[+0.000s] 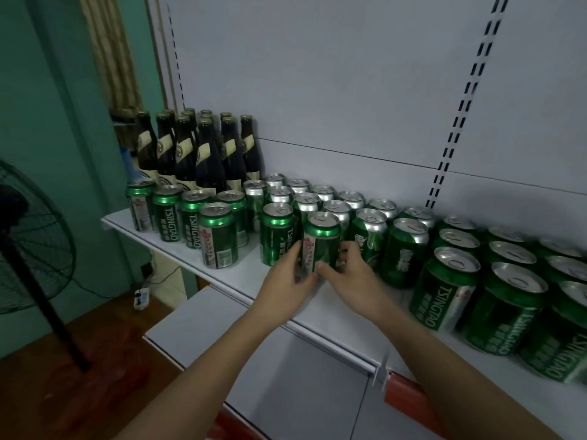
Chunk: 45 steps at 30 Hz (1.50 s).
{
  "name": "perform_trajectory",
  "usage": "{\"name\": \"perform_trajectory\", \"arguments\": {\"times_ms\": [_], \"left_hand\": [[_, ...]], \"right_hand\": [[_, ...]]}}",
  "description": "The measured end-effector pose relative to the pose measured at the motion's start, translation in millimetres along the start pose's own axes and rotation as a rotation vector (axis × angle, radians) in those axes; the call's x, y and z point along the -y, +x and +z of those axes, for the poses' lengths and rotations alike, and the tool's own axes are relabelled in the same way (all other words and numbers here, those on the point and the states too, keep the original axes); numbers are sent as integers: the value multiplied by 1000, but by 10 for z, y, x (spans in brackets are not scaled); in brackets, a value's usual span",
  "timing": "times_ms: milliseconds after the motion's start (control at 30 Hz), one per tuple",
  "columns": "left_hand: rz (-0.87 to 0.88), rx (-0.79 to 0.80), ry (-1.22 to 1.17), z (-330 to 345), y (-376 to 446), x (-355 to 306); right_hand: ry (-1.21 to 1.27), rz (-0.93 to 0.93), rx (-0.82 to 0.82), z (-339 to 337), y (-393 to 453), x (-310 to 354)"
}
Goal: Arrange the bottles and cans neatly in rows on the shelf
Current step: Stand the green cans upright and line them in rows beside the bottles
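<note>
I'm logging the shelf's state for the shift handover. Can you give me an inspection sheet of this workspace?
Surface: white shelf, front strip partly bare.
Job's things: green Tsingtao cans upright in uneven rows; brown beer bottles grouped at the back left; held can upright at the front.
Clutter: nothing seen.
Grippers: left hand and right hand both grip the held can.
Cables: cord and power strip on the floor.
Surroundings: standing fan, curtain, lower shelf.

Head camera looks down, close, onto the shelf [178,246].
</note>
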State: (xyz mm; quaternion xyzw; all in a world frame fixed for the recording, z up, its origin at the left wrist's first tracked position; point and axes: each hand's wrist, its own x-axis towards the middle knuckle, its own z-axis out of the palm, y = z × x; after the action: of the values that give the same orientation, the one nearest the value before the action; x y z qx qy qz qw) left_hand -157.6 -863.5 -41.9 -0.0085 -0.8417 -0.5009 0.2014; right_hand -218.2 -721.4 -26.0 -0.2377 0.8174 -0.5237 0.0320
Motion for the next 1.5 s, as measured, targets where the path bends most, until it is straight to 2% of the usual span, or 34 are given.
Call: {"name": "perform_trajectory", "arguments": {"times_ms": [100,200,300,400,467,567,700,867,1100,1333,1400,1500], "left_hand": [[12,2,37,-10,121,115],[1,-11,-21,-16,154,156],[5,-8,-149,-35,175,125],[33,23,-364,-44,172,10],[31,-10,-413,-53,147,-34],[7,-68,-405,-82,104,-72],[14,-83,-347,-83,64,-158],[67,-24,-333,-203,145,-263],[33,153,-367,-326,373,-534],[50,130,-331,-336,397,-661],[67,106,-325,-346,394,-682],[71,93,-319,-366,388,-718]], "right_hand": [[43,-20,-55,69,12,-90],[138,-40,-58,64,9,-180],[315,-22,-44,39,35,-206],[592,-1,10,8,47,-148],[777,-1,73,-39,36,-93],[880,5,156,-70,2,-35],[880,11,58,-34,13,-58],[1036,-2,92,-71,-20,-2],[966,-14,217,-48,-38,2],[953,-24,198,-76,-55,52],[849,-57,198,-80,-80,94],[551,-116,128,-105,-130,122]]}}
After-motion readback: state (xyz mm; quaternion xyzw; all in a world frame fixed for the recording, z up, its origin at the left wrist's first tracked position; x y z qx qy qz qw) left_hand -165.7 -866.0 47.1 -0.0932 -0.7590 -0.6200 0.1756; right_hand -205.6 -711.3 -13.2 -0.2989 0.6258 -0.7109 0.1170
